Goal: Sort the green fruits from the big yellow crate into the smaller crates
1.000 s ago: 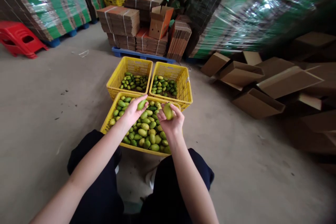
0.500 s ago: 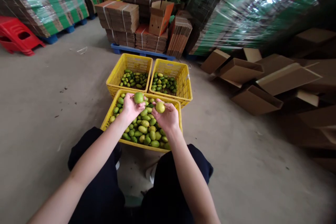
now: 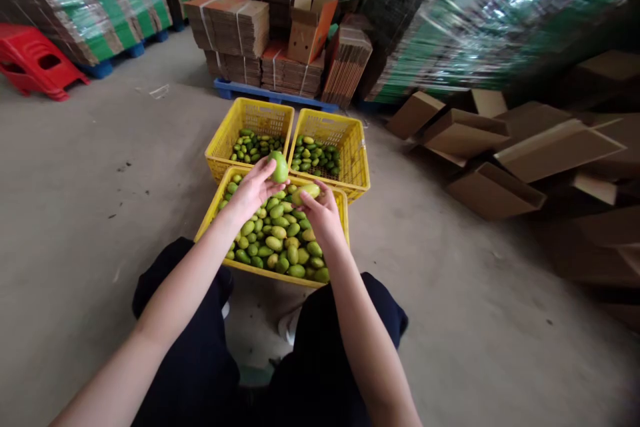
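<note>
My left hand [image 3: 254,191] is closed on a green lemon [image 3: 279,167], held up above the far rim of the near crate. Beside it, my right hand [image 3: 324,212] grips a yellow-green lemon [image 3: 307,193] lying lengthwise between thumb and fingers. Both hands are over the near yellow crate [image 3: 274,275], which is filled with many green and yellowish lemons [image 3: 276,243]. Just beyond stand two more yellow crates, a left one [image 3: 220,161] and a right one [image 3: 363,170], each with a shallower layer of greener lemons in the bottom.
Bundled flat cartons [image 3: 235,27] are stacked on a blue pallet [image 3: 273,93] behind the crates. Open cardboard boxes [image 3: 493,190] lie piled at the right. At the far left is a red stool [image 3: 43,63]. Film-wrapped pallet loads [image 3: 465,33] stand at the back.
My left hand has raised its lemon a little, away from me and to the right. In my right hand the lemon has turned from end-on to lengthwise. The view has shifted slightly.
</note>
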Available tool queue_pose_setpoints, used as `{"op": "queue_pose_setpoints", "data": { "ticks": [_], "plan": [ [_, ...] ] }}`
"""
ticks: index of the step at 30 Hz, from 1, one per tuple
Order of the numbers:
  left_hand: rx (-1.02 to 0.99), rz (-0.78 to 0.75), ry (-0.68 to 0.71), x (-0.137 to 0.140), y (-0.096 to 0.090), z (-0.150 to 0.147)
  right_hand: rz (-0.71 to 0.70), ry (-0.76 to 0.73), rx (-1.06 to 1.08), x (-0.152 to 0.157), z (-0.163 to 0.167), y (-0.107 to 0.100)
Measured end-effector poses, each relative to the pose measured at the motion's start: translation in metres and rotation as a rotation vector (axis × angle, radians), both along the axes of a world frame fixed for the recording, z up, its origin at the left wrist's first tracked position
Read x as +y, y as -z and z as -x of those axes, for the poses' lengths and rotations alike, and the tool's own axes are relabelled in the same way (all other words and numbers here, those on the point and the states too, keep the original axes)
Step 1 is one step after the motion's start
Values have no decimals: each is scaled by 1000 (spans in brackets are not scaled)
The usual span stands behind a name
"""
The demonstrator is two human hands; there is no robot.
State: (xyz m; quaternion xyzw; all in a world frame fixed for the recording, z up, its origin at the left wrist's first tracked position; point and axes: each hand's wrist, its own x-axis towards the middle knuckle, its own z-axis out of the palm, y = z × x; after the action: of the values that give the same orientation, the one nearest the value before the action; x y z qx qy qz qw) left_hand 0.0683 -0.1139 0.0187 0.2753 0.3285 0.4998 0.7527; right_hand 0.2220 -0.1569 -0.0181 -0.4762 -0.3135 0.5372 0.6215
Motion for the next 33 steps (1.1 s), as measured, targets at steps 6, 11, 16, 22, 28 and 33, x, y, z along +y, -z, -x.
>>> {"op": "queue_pose_setpoints", "data": {
  "ticks": [6, 11, 16, 22, 28, 33],
  "plan": [
    [165, -501, -56, -1, 3, 3, -376, 277, -773, -9, -5, -4],
    [171, -475, -42, -2, 4, 3, -407, 265, -586, -10, -3, -11],
    [-11, -245, 100, -6, -4, 5, -208, 18, 133, -5, -6, -16],
    [-339, 53, 26, -7, -5, -14, -110, -77, 559, 4, -10, -18],
    [-639, 161, -217, -3, 7, -44, -130, 51, 745, 20, 3, -25],
    [-689, 106, -203, -2, 6, -61, -185, 49, 604, 30, 16, -33]
  ]
}}
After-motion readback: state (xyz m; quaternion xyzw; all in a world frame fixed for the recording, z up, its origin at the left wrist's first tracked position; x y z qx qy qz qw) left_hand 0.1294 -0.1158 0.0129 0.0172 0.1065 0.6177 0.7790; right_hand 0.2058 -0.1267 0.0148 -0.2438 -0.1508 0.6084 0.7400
